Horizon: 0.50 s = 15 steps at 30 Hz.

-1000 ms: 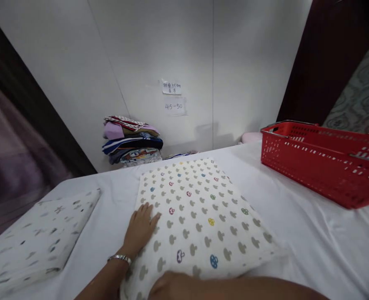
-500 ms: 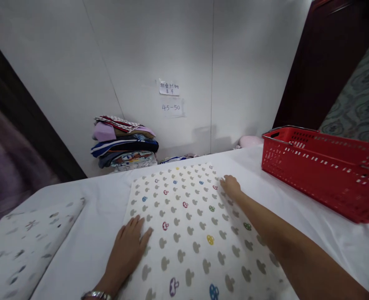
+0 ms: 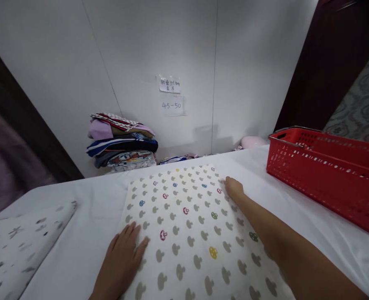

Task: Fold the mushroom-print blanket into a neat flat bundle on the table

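Observation:
A white cloth with grey and coloured mushroom prints lies flat in front of me, running away toward the wall. My left hand rests flat on its left edge, fingers stretched out and the thumb apart. At the far right edge of the cloth is my right hand, its fingers curled closed on the border; the fingertips are partly hidden. My right forearm reaches across the cloth's right side.
A folded white cloth with dark leaf-like prints lies at the left on the white-covered table. A red perforated basket stands at the right. Folded fabrics are stacked behind the table, against the wall with paper signs.
My right hand's fingers have curled in more at the cloth's edge. My left hand stays flat on the left edge. The view has shifted slightly.

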Each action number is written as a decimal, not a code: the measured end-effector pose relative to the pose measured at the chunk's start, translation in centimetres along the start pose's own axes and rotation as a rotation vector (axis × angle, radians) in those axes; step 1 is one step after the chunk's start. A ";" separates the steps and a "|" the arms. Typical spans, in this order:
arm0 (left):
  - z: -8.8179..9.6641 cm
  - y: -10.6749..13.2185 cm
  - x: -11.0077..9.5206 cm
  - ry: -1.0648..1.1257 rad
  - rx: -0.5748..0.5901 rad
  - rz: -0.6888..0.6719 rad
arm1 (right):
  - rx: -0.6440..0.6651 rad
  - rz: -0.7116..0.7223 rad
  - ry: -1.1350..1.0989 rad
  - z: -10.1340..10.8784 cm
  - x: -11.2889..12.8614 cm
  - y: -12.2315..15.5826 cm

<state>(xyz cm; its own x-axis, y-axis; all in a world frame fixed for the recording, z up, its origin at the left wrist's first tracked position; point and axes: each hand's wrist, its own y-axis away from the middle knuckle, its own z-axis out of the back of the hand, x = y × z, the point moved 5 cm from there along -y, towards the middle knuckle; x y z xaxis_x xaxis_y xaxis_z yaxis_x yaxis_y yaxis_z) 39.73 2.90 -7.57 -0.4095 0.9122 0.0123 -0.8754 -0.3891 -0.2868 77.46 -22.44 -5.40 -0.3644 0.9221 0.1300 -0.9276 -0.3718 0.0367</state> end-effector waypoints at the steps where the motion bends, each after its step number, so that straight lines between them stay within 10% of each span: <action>1: 0.0 0.0 0.0 0.008 -0.001 -0.003 | -0.004 0.005 0.003 0.0 0.0 -0.1; 15: -0.4 0.2 0.2 0.010 -0.022 0.034 | -0.044 0.095 0.039 -0.6 1.5 -2.2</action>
<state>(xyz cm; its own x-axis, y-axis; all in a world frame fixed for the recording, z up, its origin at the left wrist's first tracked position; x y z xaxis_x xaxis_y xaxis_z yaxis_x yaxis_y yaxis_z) 39.54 3.06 -8.00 -0.4365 0.8997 -0.0075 -0.8548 -0.4173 -0.3083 78.93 -20.20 -5.91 -0.4530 0.8867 0.0923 -0.8911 -0.4534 -0.0175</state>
